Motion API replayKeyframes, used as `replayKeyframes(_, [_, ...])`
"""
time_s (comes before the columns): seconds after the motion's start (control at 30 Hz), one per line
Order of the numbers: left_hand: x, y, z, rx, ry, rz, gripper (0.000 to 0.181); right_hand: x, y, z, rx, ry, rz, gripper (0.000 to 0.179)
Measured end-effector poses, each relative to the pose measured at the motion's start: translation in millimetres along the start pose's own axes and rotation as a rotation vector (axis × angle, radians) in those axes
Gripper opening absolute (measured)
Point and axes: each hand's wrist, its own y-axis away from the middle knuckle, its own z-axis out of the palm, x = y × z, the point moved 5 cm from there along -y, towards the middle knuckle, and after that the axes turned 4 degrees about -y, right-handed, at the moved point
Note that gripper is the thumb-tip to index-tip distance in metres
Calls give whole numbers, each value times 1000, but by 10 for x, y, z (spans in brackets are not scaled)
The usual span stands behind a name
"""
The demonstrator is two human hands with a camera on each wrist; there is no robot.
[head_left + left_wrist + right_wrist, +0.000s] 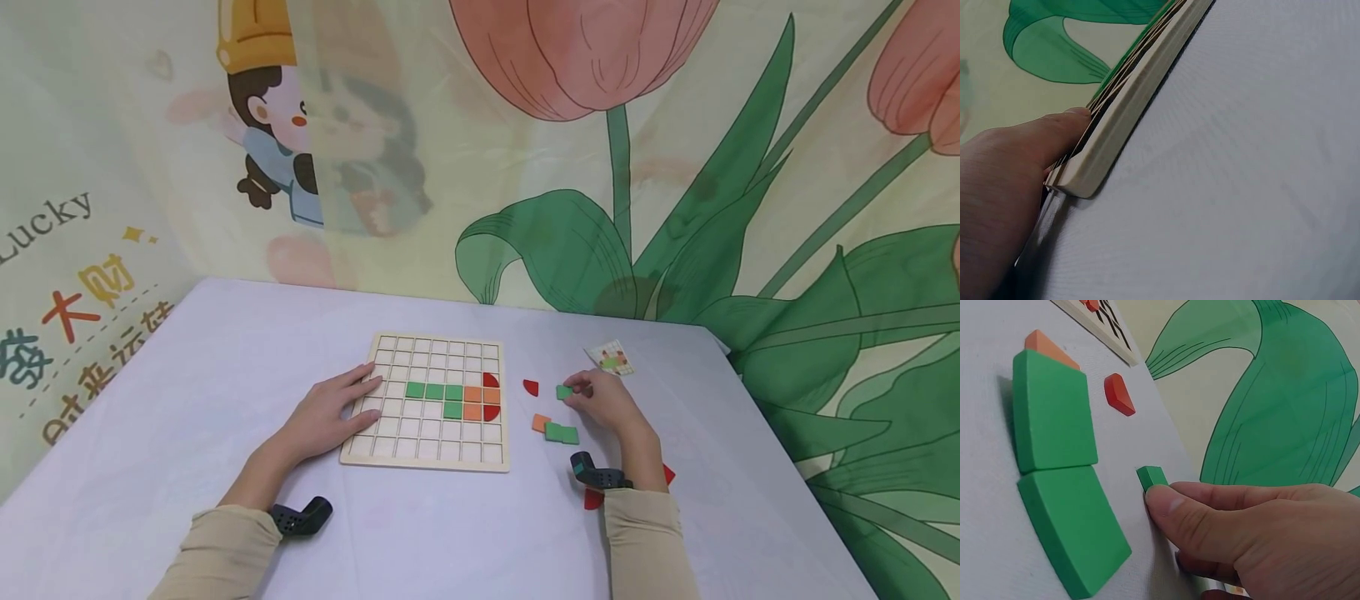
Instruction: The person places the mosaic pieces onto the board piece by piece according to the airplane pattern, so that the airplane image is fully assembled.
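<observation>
Steadily enough, the left hand (330, 414) rests with relaxed, outstretched fingers over the left edge of the gridded board (405, 451), grasping nothing; light, even pressure should be enough to stop it sliding. Toward the board's right side sit placed green tiles (434, 391), orange tiles (472, 411) and red quarter-rounds (491, 412) — a hand passing over them would do best with some height, lest a fingertip nudge one. Right of the board lie a loose red piece (531, 387), a loose orange tile (540, 422) and a pair of green tiles (570, 436). Just beyond that pair, the right hand (607, 400) pinches a green tile (563, 392) between thumb and fingers; holding it by one side, leaving the opposite edge free, seems a sound grip.

As for what is unclear, the left fingertips are out of sight in the left wrist view, where only the thumb shows plainly. The loose orange tile is partly covered by the pair; whether the pinched tile touches the cloth (420, 542) I cannot tell. Behind the right hand, the picture card (619, 360) is too small to read — and red shapes (593, 499) are partly hidden by the right forearm.
</observation>
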Motion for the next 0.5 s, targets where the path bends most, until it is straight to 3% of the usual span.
replayKeyframes(0.5, [23,10,-23,2,7,3,58,-52,1,-45,1,6,-4,28])
